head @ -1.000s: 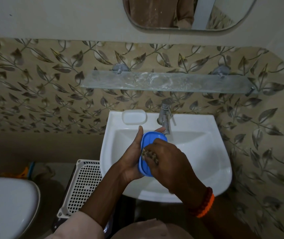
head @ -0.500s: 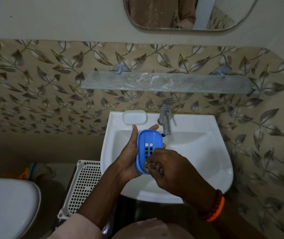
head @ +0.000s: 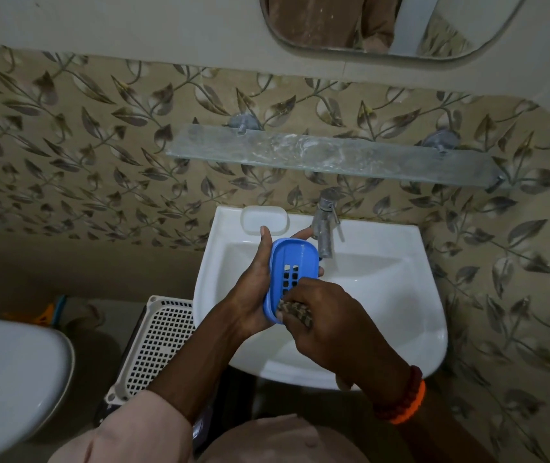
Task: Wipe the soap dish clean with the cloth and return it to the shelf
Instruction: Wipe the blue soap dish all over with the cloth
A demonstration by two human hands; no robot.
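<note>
Left hand (head: 250, 289) cups the blue dish (head: 292, 279) from behind, thumb up its left edge and fingertips wrapped round the far rim, holding it tilted over the sink (head: 400, 312). Right hand (head: 330, 319) is curled on a bunched patterned cloth (head: 295, 310), pressing it into the dish's near end, at about 6 o'clock on the tray; the slotted drain holes show just above the cloth.

Wiping looks to be mid-way: the cloth covers only the lower part, and the upper half and rim are bare, though whether they are already clean cannot be told in this dim light. Left to do, by my reckoning: finish the wipe, then lift the dish to the glass shelf (head: 333, 155) at 12 o'clock, above the tap (head: 323, 222).

A white lid or tray (head: 264, 220) sits on the sink's back ledge at 11 o'clock. Leaf-patterned tiles cover the wall, a mirror (head: 383, 25) hangs above, a toilet (head: 9, 375) lies at 8 o'clock, a perforated basket (head: 156, 342) between it and the sink.
</note>
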